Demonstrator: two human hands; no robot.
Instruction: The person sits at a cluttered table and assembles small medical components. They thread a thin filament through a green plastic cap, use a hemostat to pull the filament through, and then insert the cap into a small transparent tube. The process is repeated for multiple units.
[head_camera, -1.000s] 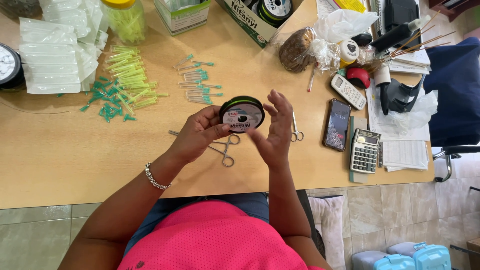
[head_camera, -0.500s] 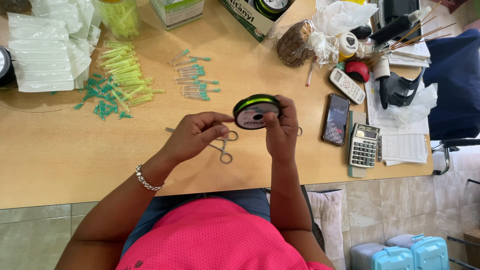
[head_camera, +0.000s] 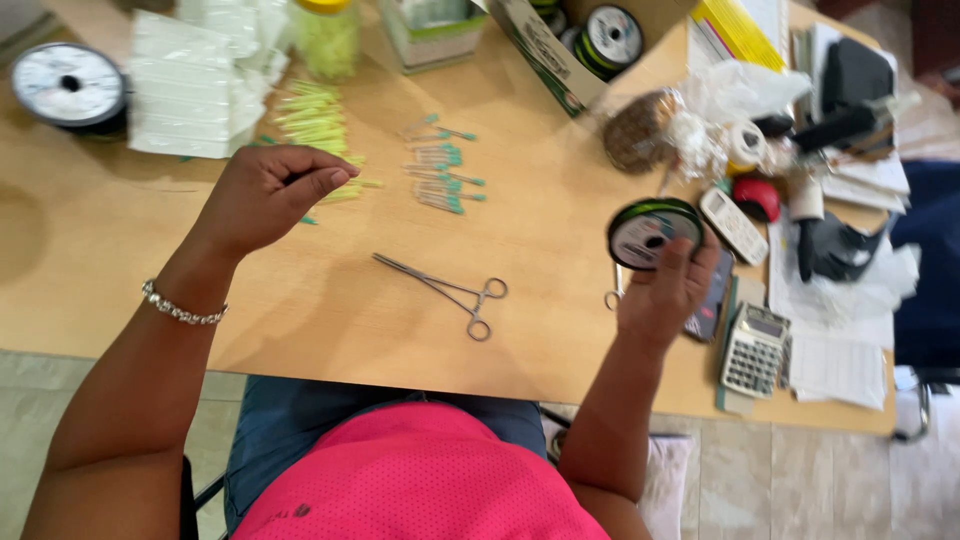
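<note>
Head view: the two hands, which a moment ago met at the centre of the frame around one spool, are now drawn wide apart. The right hand has carried the spool of line, a black-rimmed reel with green line and a pale label, out to the right of centre and grips it upright, fingers closed on its lower edge. The left hand has moved up and left, and its thumb and forefinger are pinched shut as if on a thin strand; whether a line runs between the hands is too fine to tell, though the spread suggests a length being pulled off the reel.

Between the hands, on the bare part of the wooden table, lie steel forceps, tips pointing upper left, ring handles toward the lower right. A second pair of ring handles shows just left of the right wrist, mostly hidden.

Above the left hand lie a heap of yellow-green capped needles and, to its right, a small group of teal-hubbed ones. At the upper left stand a round dial and a stack of white packets. An open cardboard box with more spools sits top centre. Near the right hand crowd a remote, a calculator and a black glove; nothing lies across the open span between the hands.
</note>
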